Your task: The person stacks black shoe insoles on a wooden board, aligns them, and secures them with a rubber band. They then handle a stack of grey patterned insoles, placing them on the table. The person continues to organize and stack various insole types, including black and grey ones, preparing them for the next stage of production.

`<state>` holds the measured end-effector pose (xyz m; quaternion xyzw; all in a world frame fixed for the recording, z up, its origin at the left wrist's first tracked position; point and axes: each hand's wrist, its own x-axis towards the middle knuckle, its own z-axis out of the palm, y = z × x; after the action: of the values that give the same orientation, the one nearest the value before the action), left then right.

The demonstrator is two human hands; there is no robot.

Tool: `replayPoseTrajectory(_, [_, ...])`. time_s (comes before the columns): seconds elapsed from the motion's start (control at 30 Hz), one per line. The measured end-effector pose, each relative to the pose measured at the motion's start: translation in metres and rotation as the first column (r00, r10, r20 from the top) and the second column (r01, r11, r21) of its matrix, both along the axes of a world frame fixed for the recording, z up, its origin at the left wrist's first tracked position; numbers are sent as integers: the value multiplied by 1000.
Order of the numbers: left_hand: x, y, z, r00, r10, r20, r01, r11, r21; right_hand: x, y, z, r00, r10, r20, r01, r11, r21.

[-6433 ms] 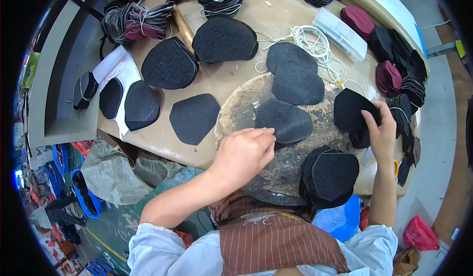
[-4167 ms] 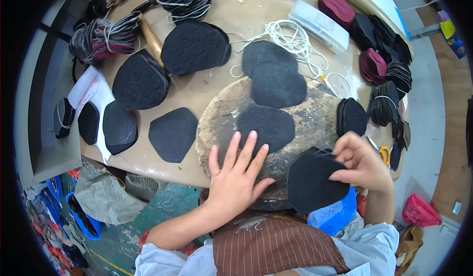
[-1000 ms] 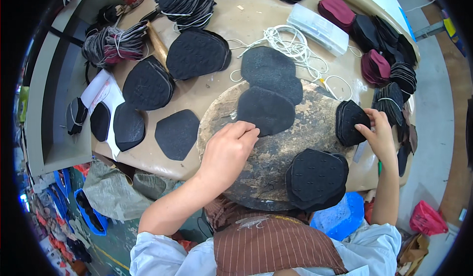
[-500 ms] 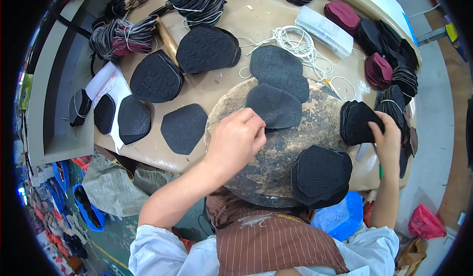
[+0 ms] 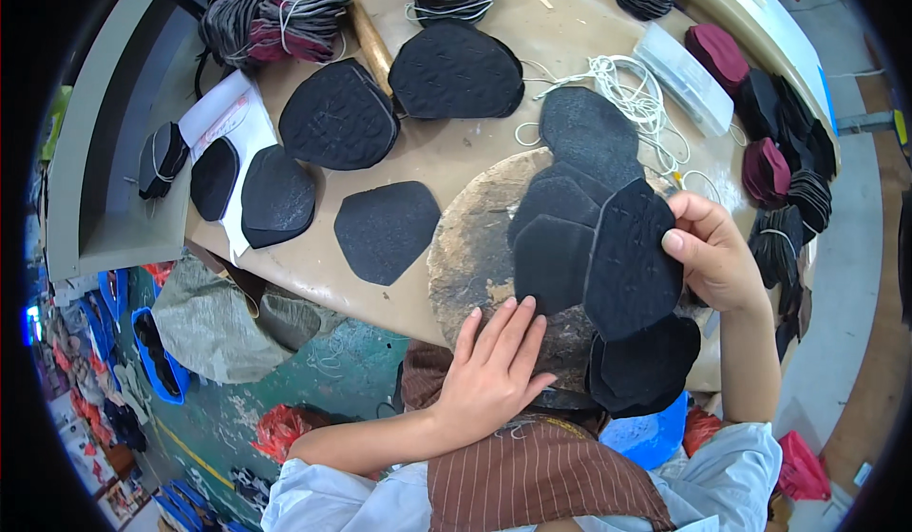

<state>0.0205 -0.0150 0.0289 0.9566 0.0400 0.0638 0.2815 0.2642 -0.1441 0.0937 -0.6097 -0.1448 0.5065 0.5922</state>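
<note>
Piece [image 5: 632, 266], black and textured, is over round block [image 5: 465, 247], pinched in right hand [image 5: 714, 256]. Left hand [image 5: 494, 375] lies flat, fingers spread, beside smooth sheet [image 5: 551, 271]. From afar, I judge step as laying pieces; next move calls for aligning edges.

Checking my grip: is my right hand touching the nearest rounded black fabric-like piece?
Touching: head view shows your right hand gripping the black piece by its edge.
</note>
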Motion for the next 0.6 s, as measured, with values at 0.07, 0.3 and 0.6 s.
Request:
replayPoseTrajectory(0.07, [-4, -1, -7, 1000, -24, -1, 24, 999, 33, -5, 8, -8, 990, 45, -133, -46, 999, -7])
replayPoseTrajectory(0.3, [-6, 0, -13, 999, -20, 32, 19, 999, 38, 0, 26, -36, 947, 279, 157, -230, 934, -275])
replayPoseTrajectory(0.6, [-13, 1, -17, 990, 71, 123, -53, 988, -145, -5, 31, -41, 875, 348, 337, -181, 880, -439])
